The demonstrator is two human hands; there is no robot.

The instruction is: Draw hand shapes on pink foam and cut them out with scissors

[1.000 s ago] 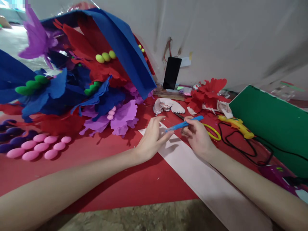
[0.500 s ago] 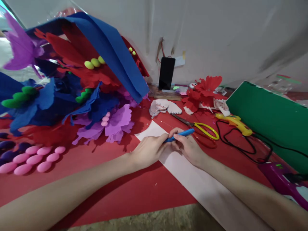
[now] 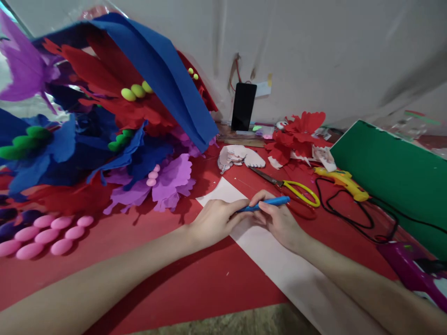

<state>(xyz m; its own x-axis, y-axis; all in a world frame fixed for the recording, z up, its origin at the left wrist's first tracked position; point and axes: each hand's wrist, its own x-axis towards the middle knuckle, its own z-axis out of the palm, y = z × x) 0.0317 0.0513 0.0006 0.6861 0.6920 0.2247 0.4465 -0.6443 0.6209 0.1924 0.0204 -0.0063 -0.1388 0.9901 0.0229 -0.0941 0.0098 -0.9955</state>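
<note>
A blue pen [image 3: 275, 201] lies nearly level between my two hands, over a strip of white paper [image 3: 258, 251]. My left hand [image 3: 216, 222] grips its left end, fingers closed. Closed as well, my right hand [image 3: 279, 221] pinches the pen nearer its right end, which sticks out past the fingers. The paper runs from under my hands down over the table's front edge. Just beyond my hands are scissors [image 3: 296, 190] with yellow handles, and cut-out paper shapes [image 3: 237, 156] with dark outlines.
Blue, red and purple butterfly shapes [image 3: 174, 179] crowd the left, with pink ovals [image 3: 47, 236] in front. At the back, a phone [image 3: 243, 107] leans upright. Right of the scissors are red cut-outs [image 3: 303, 132], a yellow glue gun [image 3: 344, 181] with black cord, and a green board [image 3: 387, 172].
The pen has shifted slightly right and sticks out farther past my right hand's fingers. My right hand has moved a little right and down. The view has shifted slightly.
</note>
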